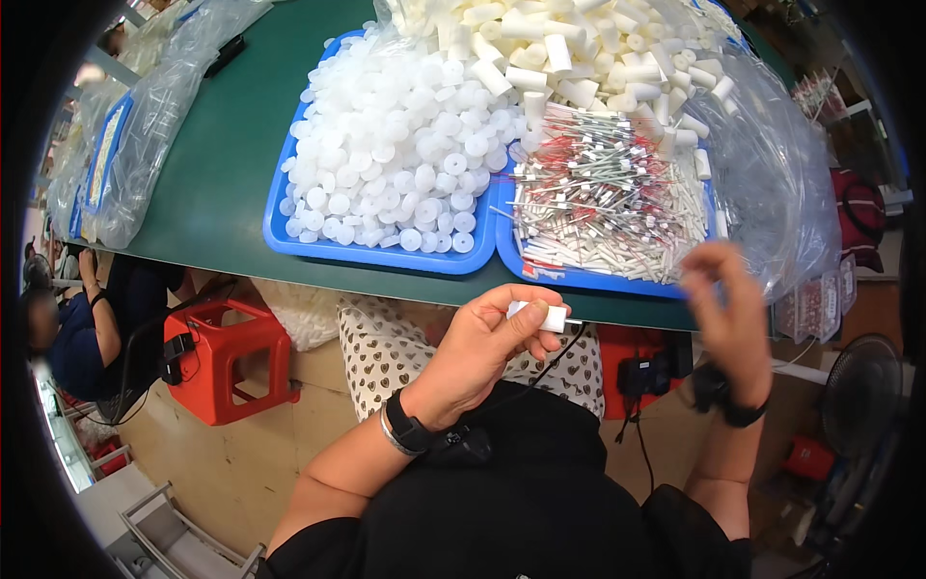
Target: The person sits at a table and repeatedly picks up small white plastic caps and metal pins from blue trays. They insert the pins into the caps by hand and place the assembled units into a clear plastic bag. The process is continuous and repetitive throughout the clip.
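My left hand (492,333) is closed around a short white cylinder (552,319) with a thin grey tip sticking out of its right end. My right hand (719,294) is raised by the right front corner of a blue tray (579,279); motion smears its fingers. In that tray lie many thin rod-like pieces (608,183) with red wires and white ends. The tray to its left (376,257) is heaped with translucent white discs (395,145), each with a small centre hole. Behind both is a pile of off-white hollow cylinders (579,48).
The trays stand at the near edge of a green table (222,183). Clear plastic bags (772,183) bulge at the right, and more (154,135) lie at the left. Red stools (231,357) stand below. A fan (861,396) is at the right, a seated person (92,328) at the left.
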Tool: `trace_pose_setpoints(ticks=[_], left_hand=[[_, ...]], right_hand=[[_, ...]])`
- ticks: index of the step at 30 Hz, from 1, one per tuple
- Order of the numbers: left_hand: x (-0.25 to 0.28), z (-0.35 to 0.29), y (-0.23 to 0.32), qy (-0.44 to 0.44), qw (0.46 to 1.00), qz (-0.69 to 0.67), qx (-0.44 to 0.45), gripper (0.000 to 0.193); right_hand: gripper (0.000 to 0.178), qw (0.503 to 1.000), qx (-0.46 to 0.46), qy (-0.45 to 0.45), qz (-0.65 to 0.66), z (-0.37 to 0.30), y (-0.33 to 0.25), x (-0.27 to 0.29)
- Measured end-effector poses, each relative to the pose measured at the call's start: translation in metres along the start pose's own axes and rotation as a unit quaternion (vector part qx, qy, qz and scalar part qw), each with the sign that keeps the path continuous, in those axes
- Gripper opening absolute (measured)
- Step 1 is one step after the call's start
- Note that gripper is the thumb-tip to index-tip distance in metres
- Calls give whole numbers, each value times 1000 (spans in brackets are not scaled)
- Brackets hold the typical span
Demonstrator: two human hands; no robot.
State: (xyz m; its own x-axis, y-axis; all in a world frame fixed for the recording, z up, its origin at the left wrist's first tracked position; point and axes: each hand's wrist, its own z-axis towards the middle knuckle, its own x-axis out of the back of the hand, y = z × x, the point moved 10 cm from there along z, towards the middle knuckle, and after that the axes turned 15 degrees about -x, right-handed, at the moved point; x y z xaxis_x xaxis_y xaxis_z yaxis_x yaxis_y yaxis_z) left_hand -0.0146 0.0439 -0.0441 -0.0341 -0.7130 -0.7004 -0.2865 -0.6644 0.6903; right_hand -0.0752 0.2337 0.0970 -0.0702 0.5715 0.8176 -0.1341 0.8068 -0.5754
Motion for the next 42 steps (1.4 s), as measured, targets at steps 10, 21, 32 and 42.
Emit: trace_pose_setpoints(ticks=[10,21,32,42], left_hand=[[3,-1,10,27,996,44,-74,22],[-27,-12,15,-127,954,159,-220,49],[-17,-4,5,-72,991,-23,-107,57],[-15,-5,-9,-49,979,-198,-21,49]], right_hand=[[24,977,-4,-123,176,-31,-38,-99],[22,969,106,-106,196,-40,-53,-118],[30,970,37,-110,213,-37,-47,-137],[24,982,178,-10,60,-37,-70,-123]])
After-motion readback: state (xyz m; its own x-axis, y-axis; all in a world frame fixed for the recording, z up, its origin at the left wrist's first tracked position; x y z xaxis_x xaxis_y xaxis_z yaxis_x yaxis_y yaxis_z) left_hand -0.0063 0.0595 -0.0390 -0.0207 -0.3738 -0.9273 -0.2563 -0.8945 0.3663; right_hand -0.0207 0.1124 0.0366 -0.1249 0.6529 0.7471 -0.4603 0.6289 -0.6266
